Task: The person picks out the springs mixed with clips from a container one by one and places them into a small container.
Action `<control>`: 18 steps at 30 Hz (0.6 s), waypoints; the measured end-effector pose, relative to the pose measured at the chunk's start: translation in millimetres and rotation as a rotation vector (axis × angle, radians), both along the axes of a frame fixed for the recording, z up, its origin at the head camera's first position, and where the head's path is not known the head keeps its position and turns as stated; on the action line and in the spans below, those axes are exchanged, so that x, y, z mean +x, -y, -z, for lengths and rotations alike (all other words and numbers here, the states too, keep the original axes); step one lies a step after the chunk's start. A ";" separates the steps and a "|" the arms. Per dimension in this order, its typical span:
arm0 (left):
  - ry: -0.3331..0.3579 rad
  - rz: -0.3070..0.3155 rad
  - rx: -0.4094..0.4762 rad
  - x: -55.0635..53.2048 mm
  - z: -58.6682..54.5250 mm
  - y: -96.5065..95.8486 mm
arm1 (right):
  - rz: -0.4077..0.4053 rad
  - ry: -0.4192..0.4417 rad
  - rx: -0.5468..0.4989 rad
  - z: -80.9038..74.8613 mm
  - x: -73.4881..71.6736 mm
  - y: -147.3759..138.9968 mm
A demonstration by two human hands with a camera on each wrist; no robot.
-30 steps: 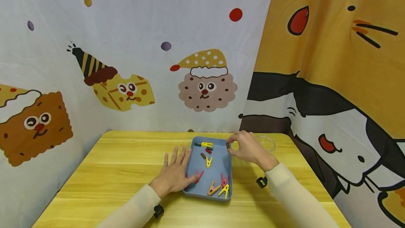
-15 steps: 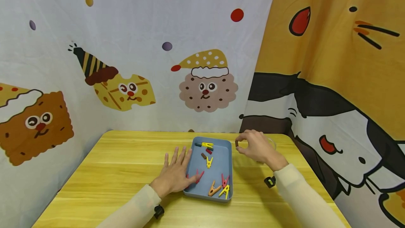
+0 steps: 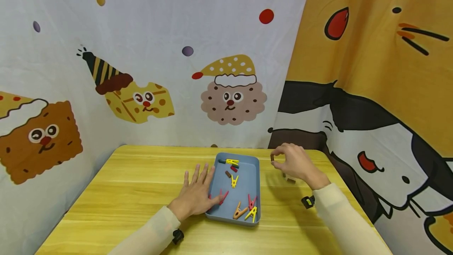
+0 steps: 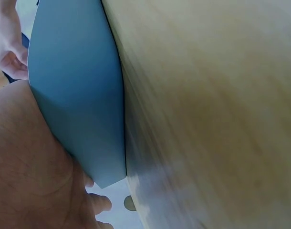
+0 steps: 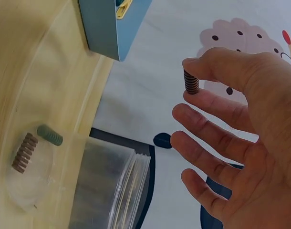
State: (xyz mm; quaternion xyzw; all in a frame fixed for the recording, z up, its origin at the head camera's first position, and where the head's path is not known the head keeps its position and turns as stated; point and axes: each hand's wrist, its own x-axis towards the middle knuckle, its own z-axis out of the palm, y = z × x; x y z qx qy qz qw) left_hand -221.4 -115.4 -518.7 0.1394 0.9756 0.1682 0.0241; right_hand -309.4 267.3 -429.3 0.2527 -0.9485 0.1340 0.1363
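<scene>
A person's two bare hands work over a wooden surface (image 3: 141,184), seen from above and from each wrist. The right hand (image 3: 298,164) is raised to the right of a blue-grey tray (image 3: 247,182), pinching a small brown spring (image 5: 191,82) between the tips of thumb and index finger; the spring stands roughly upright, and the other three fingers are spread apart, holding nothing. Below that hand is a clear container (image 5: 102,183), with a green spring (image 5: 49,134) and a ridged brown piece (image 5: 25,153) visible at its bottom. The left hand (image 3: 192,196) lies flat and spread along the tray's left side, gripping nothing, its thumb reaching over the rim beside a pink clothespin (image 3: 223,196); whether the thumb touches that clothespin is unclear. Inside the tray, the far end holds a yellow clothespin (image 3: 232,161) among dark green pieces (image 3: 221,161), with a small red piece (image 3: 234,169) and a brown piece (image 3: 227,174) just nearer. A second yellow clothespin (image 3: 234,181) lies near the middle. At the near right corner, an orange clothespin (image 3: 239,211), another pink clothespin (image 3: 251,201) and a third yellow clothespin (image 3: 251,214) lie close together. Behind hangs a white cloth (image 3: 148,19) printed with cartoon snacks.
</scene>
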 end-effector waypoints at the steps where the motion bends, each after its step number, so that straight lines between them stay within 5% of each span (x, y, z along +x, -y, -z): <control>1: 0.000 -0.001 0.000 0.0 0.1 0.2 | -0.001 0.002 -0.003 -0.4 -0.1 -0.7; 18: 0.010 -0.007 0.002 0.7 -1.7 0.2 | 0.039 0.027 -0.050 -4.7 -0.8 -17.1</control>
